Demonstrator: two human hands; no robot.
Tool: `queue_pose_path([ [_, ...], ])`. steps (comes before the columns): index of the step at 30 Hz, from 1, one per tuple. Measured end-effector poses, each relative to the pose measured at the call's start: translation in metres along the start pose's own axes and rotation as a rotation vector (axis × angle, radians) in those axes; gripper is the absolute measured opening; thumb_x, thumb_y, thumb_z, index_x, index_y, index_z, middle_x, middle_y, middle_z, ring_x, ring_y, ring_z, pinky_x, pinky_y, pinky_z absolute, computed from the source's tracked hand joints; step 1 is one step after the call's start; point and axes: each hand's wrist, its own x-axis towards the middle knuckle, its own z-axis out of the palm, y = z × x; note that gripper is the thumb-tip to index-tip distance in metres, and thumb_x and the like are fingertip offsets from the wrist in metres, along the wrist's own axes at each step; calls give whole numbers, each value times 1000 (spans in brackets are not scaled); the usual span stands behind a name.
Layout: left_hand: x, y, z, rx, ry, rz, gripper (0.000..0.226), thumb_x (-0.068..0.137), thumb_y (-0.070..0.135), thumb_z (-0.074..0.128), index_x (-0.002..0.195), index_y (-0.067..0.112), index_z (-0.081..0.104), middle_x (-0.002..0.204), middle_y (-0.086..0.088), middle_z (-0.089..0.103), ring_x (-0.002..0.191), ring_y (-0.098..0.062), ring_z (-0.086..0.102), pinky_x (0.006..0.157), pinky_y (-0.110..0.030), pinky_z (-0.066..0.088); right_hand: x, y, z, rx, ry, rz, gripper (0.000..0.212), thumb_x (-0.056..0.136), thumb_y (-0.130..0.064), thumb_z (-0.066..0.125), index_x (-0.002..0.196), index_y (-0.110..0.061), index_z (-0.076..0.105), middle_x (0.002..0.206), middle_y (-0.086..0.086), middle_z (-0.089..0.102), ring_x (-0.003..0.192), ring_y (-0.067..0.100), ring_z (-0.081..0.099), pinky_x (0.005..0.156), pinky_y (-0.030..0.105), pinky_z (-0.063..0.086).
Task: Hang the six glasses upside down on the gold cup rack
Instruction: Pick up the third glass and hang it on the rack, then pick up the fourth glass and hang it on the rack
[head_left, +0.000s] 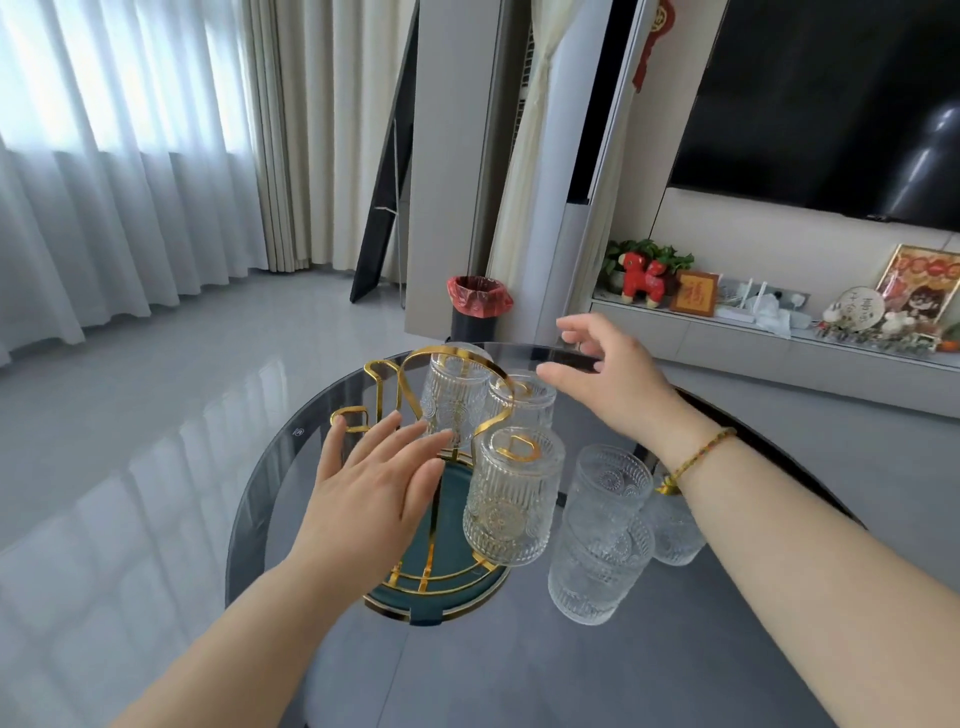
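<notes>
Gold rack: gold cup rack (400, 395) w/ looped arms, stands on a teal round base (452, 566), left-centre of the dark glass surface (623, 675).
Hung glasses: 3 on rack, upside down. Near glass (511, 499) on a front arm, tilted; far glass (454, 395) behind the top loop; far-right glass (522, 402) just beside it.
Loose glasses: 3 on surface, right of rack, upright. Near one (597, 566) and middle one (613, 483) overlap in view, cannot tell if stacked or just close; third (672, 530) partly hidden behind the right wrist.
Left hand (369, 493): grip apart, fingers spread flat, holding nothing; hovers over rack's left side, fingertips near the far glass.
Right hand (602, 384): grip apart, fingers loosely curled, holding nothing; above the far-right glass, contact unclear. Beaded bracelet (701, 452) on wrist.
Bkgd: bin w/ red liner (478, 306) on floor past the surface's far edge.
</notes>
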Motion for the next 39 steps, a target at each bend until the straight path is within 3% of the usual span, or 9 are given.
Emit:
queue_pose_path([
  [2,-7,5,1,4,36,28,83,74,66,-17,133,32,31,145,3,35,138,-13,13,110,-33,-15,-32,11,-7,27,94,-8,42,73,-30,64,112,-27,47,111,-8,48,106,9,41,85,24,30],
  [6,-25,16,16,-33,163,44,57,88,44,19,128,11,42,139,-19,40,133,-26,24,112,-42,11,-92,46,-2,106,301,112,48,69,-24,69,112,-27,46,113,-10,45,106,7,41,89,22,30],
  [9,-46,23,29,-24,188,91,53,94,42,13,126,10,41,137,-22,37,133,-29,18,111,-36,5,-132,75,18,213,416,243,53,68,-18,71,110,-30,41,116,-6,45,105,9,42,89,22,31],
  [16,-91,29,63,65,-127,93,58,94,39,3,124,13,45,129,-20,52,129,-29,30,110,-31,2,-167,112,68,283,270,482,78,65,-19,74,130,-16,29,128,4,40,119,19,38,97,27,31],
  [23,-97,23,74,227,-305,53,71,92,45,-1,110,18,62,119,-10,63,111,-32,56,106,-27,-2,-153,112,88,185,220,485,96,57,-28,78,135,-17,22,137,7,44,123,24,42,102,38,37],
  [26,-98,21,80,160,-266,69,39,93,41,35,121,21,52,137,-12,46,131,-33,25,109,-30,-13,-147,113,90,165,236,526,100,57,-31,77,136,-18,16,132,11,48,117,29,47,96,37,42],
  [29,-101,11,94,142,-243,81,51,92,44,35,138,30,19,153,0,2,125,-19,-28,106,-35,-22,-143,115,91,159,240,564,91,58,-35,76,130,-22,21,123,12,54,110,31,51,88,37,46],
  [34,-100,7,99,147,-278,49,56,91,47,31,139,33,5,153,5,-5,118,-14,-38,103,-36,-23,-146,116,91,214,252,549,79,57,-34,76,120,-25,29,114,3,57,102,25,54,80,30,44],
  [39,-100,7,97,124,-280,37,58,91,47,32,139,33,0,149,9,-11,119,-14,-37,103,-36,-23,-155,112,76,378,250,452,77,57,-17,78,122,-22,37,122,-3,51,110,13,49,89,25,37],
])
